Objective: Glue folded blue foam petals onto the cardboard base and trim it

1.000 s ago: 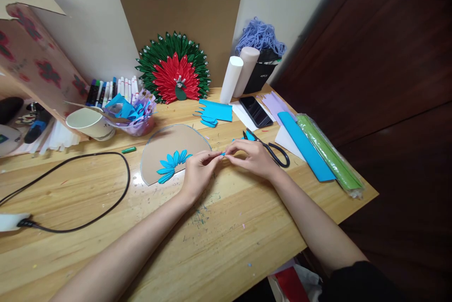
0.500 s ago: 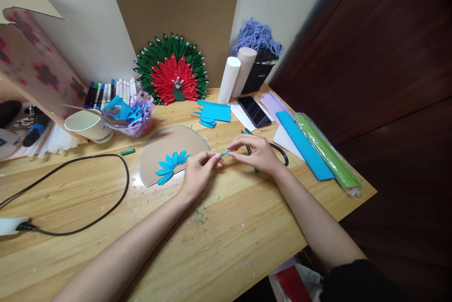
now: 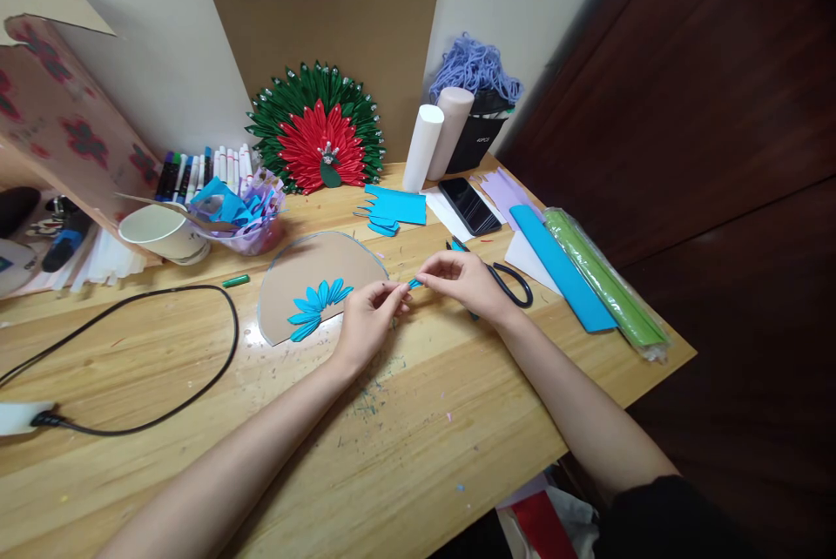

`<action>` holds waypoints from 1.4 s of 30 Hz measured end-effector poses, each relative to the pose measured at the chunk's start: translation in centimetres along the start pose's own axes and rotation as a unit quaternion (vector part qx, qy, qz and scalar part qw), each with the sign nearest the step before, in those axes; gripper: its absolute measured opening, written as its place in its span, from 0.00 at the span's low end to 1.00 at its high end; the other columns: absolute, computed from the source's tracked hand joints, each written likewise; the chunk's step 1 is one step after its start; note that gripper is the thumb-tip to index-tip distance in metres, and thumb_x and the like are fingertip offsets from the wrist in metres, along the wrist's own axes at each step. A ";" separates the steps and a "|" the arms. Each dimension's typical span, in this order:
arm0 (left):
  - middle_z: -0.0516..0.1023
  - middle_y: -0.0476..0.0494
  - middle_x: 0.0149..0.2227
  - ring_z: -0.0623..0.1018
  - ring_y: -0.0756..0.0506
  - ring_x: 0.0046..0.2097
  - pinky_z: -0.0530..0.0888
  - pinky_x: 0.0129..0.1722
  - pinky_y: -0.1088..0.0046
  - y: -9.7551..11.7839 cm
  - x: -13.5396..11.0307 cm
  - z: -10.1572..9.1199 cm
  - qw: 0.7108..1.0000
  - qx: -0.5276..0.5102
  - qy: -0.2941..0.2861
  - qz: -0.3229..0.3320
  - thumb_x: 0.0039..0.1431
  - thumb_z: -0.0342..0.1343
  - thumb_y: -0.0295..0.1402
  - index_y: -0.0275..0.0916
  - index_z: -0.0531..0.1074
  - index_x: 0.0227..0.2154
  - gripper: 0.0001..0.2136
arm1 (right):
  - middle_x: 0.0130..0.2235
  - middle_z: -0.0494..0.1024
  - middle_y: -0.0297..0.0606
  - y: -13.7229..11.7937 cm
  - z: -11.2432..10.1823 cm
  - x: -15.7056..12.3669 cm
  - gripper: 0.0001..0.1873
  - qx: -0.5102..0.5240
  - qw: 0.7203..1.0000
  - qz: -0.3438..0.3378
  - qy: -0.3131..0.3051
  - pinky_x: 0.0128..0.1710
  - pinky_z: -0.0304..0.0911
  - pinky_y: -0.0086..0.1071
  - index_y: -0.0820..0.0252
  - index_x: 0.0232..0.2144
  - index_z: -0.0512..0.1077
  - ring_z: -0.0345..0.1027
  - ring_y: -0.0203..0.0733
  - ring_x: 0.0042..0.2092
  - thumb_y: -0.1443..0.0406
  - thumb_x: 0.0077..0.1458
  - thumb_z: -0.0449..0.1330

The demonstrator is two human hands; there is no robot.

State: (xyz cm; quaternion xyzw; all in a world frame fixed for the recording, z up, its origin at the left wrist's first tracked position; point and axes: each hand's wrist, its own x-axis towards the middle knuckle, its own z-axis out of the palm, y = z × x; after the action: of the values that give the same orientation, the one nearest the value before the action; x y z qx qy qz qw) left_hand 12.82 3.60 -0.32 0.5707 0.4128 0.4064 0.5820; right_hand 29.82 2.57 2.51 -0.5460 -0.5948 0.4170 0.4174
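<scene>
Just right of the half-disc (image 3: 306,267), the left hand (image 3: 367,322) and right hand (image 3: 471,280) meet, fingertips of both pinched on a small blue strip (image 3: 414,283). Farther right lie scissors (image 3: 508,282). Beyond the half-disc lie blue sheets (image 3: 398,205), then a fan (image 3: 318,128).

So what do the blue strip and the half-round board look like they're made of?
The blue strip, pinched between left hand and right hand: probably paper or thin foam, flat matte colour. The board: brown cardboard, dull face; its shiny rim may be clear film.
</scene>
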 end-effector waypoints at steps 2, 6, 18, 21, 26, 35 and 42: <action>0.77 0.45 0.24 0.75 0.49 0.26 0.71 0.28 0.74 0.0 0.0 0.0 1.000 0.001 -0.004 -0.004 0.51 0.57 0.40 0.34 0.76 0.27 0.12 | 0.29 0.76 0.36 0.1 0.1 0.1 0.11 0.013 1.000 0.011 0.001 0.33 0.64 0.31 0.62 0.27 0.72 0.69 0.37 0.31 0.59 0.45 0.63; 0.77 0.44 0.24 0.74 0.49 0.26 0.70 0.28 0.75 0.1 -0.1 -0.1 0.999 0.019 -0.027 -0.012 0.51 0.57 0.40 0.34 0.76 0.27 0.12 | 0.29 0.76 0.36 0.0 0.1 0.2 0.11 0.022 1.000 0.022 -0.001 0.34 0.64 0.31 0.63 0.26 0.72 0.69 0.36 0.31 0.60 0.44 0.64; 0.74 0.47 0.24 0.68 0.56 0.24 0.64 0.26 0.81 1.8 0.3 -0.3 0.966 -0.146 -0.121 -0.174 0.44 0.63 0.40 0.32 0.76 0.25 0.13 | 0.28 0.76 0.34 -0.5 -0.7 0.2 0.12 0.121 0.991 0.043 -0.031 0.34 0.63 0.28 0.61 0.32 0.75 0.67 0.32 0.29 0.61 0.44 0.64; 0.73 0.49 0.24 0.67 0.57 0.25 0.64 0.27 0.83 1.6 0.4 -0.3 0.941 -0.221 -0.153 -0.206 0.43 0.64 0.39 0.32 0.76 0.26 0.13 | 0.31 0.77 0.35 -0.2 -0.9 0.3 0.13 0.156 0.984 0.061 -0.066 0.36 0.63 0.29 0.60 0.33 0.76 0.68 0.33 0.31 0.62 0.42 0.66; 0.72 0.49 0.25 0.67 0.58 0.25 0.63 0.28 0.83 1.3 0.3 -0.4 0.923 -0.259 -0.179 -0.220 0.44 0.65 0.37 0.31 0.75 0.25 0.12 | 0.33 0.78 0.35 0.3 -0.6 0.3 0.12 0.197 0.974 0.078 -0.081 0.37 0.62 0.29 0.59 0.32 0.76 0.69 0.33 0.33 0.64 0.41 0.67; 0.71 0.49 0.25 0.67 0.59 0.25 0.63 0.27 0.86 0.5 0.4 -0.5 0.884 -0.321 -0.218 -0.263 0.46 0.64 0.36 0.30 0.75 0.26 0.11 | 0.31 0.77 0.33 0.1 -0.3 0.2 0.09 0.212 0.972 0.062 -0.077 0.37 0.62 0.28 0.60 0.30 0.76 0.69 0.31 0.32 0.66 0.41 0.67; 0.73 0.47 0.28 0.68 0.59 0.25 0.65 0.27 0.87 0.6 0.3 -0.6 0.865 -0.342 -0.237 -0.281 0.45 0.64 0.35 0.30 0.75 0.29 0.12 | 0.27 0.76 0.31 0.1 -0.3 0.0 0.09 0.220 0.968 0.039 -0.112 0.35 0.62 0.27 0.59 0.32 0.75 0.69 0.30 0.30 0.66 0.45 0.65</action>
State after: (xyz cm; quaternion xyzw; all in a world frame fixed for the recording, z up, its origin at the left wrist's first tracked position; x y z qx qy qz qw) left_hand 12.37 4.08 0.31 0.2751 0.2402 0.1939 0.9105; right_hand 30.12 2.61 2.47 -0.4135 -0.5094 0.6123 0.4412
